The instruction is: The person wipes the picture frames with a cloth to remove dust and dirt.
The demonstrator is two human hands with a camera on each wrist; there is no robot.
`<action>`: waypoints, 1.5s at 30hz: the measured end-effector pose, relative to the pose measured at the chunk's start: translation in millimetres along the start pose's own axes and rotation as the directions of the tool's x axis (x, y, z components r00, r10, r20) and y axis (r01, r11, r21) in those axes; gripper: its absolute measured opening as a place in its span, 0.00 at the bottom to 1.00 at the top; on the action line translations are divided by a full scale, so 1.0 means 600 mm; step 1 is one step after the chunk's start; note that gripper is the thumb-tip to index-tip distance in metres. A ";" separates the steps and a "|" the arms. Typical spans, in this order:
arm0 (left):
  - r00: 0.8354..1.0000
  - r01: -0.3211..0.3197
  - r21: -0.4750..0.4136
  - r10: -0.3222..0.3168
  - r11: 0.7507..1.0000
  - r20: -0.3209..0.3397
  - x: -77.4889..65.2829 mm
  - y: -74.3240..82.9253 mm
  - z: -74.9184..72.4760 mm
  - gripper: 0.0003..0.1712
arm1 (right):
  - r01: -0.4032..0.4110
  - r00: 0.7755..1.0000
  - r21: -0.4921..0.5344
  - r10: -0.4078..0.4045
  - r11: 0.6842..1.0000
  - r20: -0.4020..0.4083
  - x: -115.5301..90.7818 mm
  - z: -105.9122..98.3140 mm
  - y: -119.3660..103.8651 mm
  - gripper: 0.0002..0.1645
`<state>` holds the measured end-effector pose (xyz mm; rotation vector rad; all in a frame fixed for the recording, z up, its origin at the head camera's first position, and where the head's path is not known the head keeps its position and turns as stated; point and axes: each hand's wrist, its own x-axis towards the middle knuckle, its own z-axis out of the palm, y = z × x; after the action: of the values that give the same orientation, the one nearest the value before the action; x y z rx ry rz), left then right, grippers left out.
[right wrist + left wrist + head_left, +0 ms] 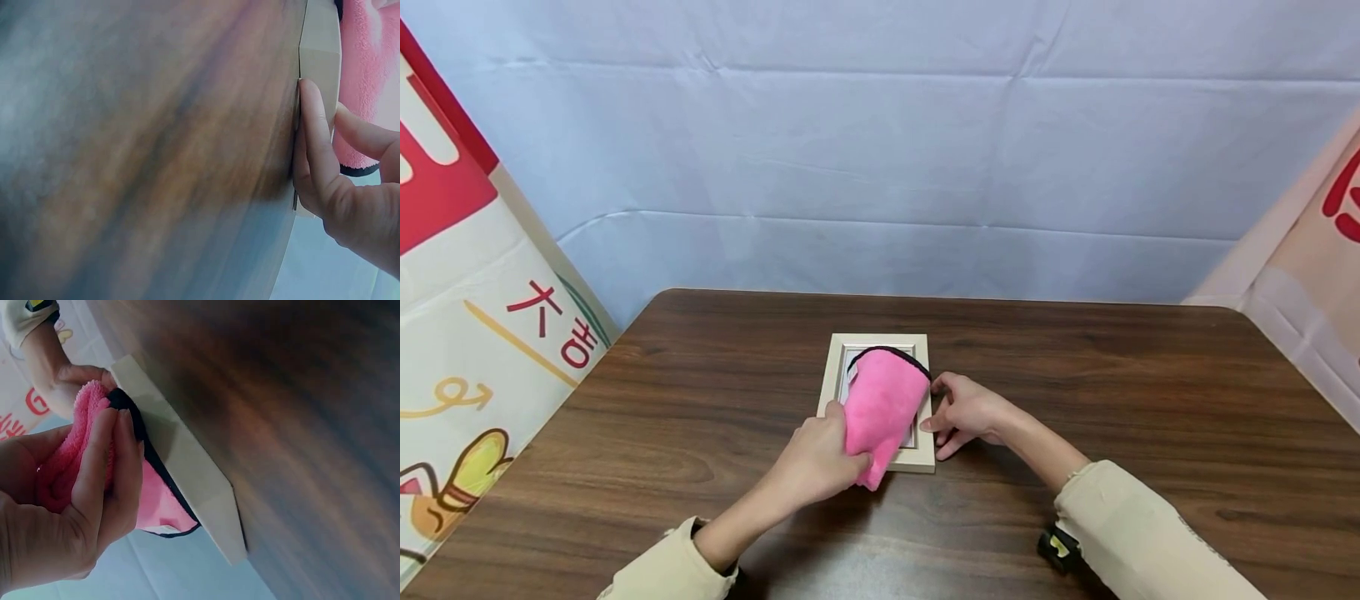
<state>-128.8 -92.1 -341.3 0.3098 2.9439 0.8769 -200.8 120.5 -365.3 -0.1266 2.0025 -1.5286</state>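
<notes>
A pink plush cloth [886,398] with a black edge lies over a cream picture frame [830,379] flat on the table. My left hand [820,454] grips the bunched near end of the cloth, seen in the left wrist view as pink folds [87,437] between thumb and fingers. On the frame's right side, my right hand [972,410] pinches the border, thumb on top and fingers along the outer side. The right wrist view shows these fingers [315,134] against the frame's side [319,69]. Much of the frame's middle is hidden under the cloth.
The dark wood-grain table [1135,392] extends to both sides of the frame. Behind it hangs a creased pale blue cloth backdrop [880,150]. A printed banner [490,333] stands at the left. A black strap with a yellow patch [1058,548] sits by the right sleeve.
</notes>
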 end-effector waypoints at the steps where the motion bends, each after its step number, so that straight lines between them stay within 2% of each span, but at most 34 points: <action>1: 1.000 0.002 0.005 -0.002 1.000 -0.007 -0.001 -0.002 0.000 0.22 | 0.002 1.000 -0.001 -0.002 1.000 0.003 0.000 0.000 0.000 0.34; 8: 0.998 0.053 -0.007 -0.053 0.999 -0.026 -0.011 -0.026 -0.012 0.22 | 0.010 1.000 -0.003 -0.010 1.000 0.012 -0.001 -0.001 0.000 0.33; 20: 0.988 0.152 -0.028 -0.152 0.988 -0.004 -0.015 -0.060 -0.045 0.22 | -0.012 1.000 -0.011 0.012 1.000 -0.002 0.000 -0.001 -0.002 0.34; 25: 0.987 0.161 -0.032 -0.161 0.986 0.005 -0.020 -0.061 -0.054 0.23 | -0.018 1.000 -0.011 0.018 1.000 -0.001 0.000 -0.001 -0.003 0.34; 31: 0.988 0.156 -0.046 -0.157 0.987 -0.015 -0.035 -0.056 -0.079 0.25 | -0.023 1.000 -0.013 0.023 1.000 -0.003 -0.001 -0.001 -0.004 0.34; 35: 0.983 0.181 -0.054 -0.182 0.982 -0.020 -0.046 -0.062 -0.092 0.25 | -0.022 1.000 -0.017 0.022 1.000 -0.005 -0.001 -0.001 -0.004 0.34; 41: 0.972 0.236 -0.166 -0.235 0.957 0.026 -0.051 -0.084 -0.085 0.28 | -0.026 0.999 -0.024 0.025 0.999 -0.020 -0.001 -0.001 -0.005 0.34; 45: 0.970 0.243 -0.161 -0.240 0.957 0.039 -0.045 -0.100 -0.076 0.30 | -0.028 0.999 -0.025 0.027 0.999 -0.020 -0.001 0.001 -0.006 0.34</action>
<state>-117.7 -170.9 -336.2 -0.0501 2.7873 1.0634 -201.1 119.2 -362.1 -0.0938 2.0316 -1.4932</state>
